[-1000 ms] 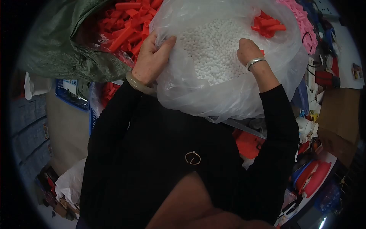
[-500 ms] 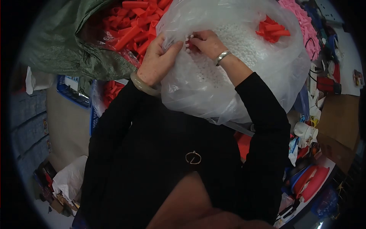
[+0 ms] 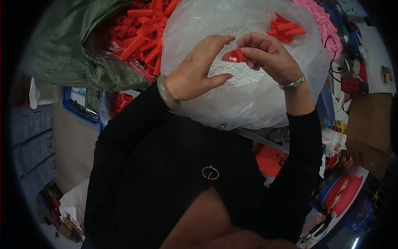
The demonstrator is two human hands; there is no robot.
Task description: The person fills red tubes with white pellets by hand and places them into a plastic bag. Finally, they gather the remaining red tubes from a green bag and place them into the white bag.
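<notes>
My right hand (image 3: 271, 54) pinches a small red plastic piece (image 3: 233, 56) between thumb and fingers, with a few white beads showing in its end. Facing it from the left, my left hand (image 3: 199, 68) is open, thumb and fingers spread around air close to the red piece. Below both hands lies a heap of small white beads (image 3: 246, 77) in a large clear plastic bag (image 3: 195, 20). A small cluster of red plastic pieces (image 3: 286, 30) rests on the bag's far right part.
At upper left a green woven sack (image 3: 54, 50) lies beside a big pile of red tube-like pieces (image 3: 145, 37). Pink pieces (image 3: 321, 20) are heaped at the far right. A cardboard box (image 3: 369, 128) stands right, a blue basket (image 3: 78, 110) left.
My right hand has moved right and lifted the red piece away from the bag's left side. My left hand has let go of the bag edge, shifted right and opened.
</notes>
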